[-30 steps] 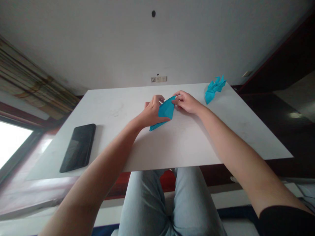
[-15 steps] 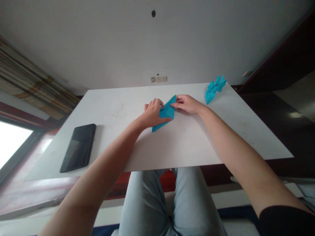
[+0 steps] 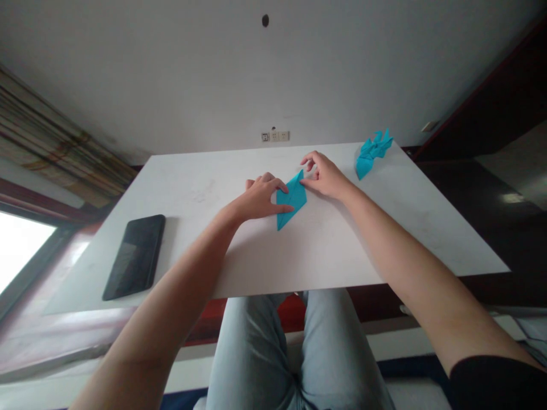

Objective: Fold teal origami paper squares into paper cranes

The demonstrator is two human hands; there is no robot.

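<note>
A folded piece of blue origami paper (image 3: 297, 196), diamond-shaped with visible crease lines, lies at a slant on the white table between my hands. My left hand (image 3: 262, 196) holds it from the left, thumb and index finger resting on its face and the other fingers bent behind. On the right, my right hand (image 3: 323, 175) has its thumb at the paper's upper right edge. Its other fingers are raised and curved, apart from the thumb and off the paper. The paper's left corner is partly covered by my left hand.
Finished-looking blue origami cranes (image 3: 372, 152), bunched together, sit at the table's far right corner. A black tablet or large phone (image 3: 134, 256) lies at the left. The white table (image 3: 299, 267) ends close to my legs, and a wall with sockets (image 3: 275, 136) stands behind it.
The paper has turned and now shows a flatter, wider diamond face. My right fingers have lifted and spread from the thumb; my left fingers have shifted on the paper.
</note>
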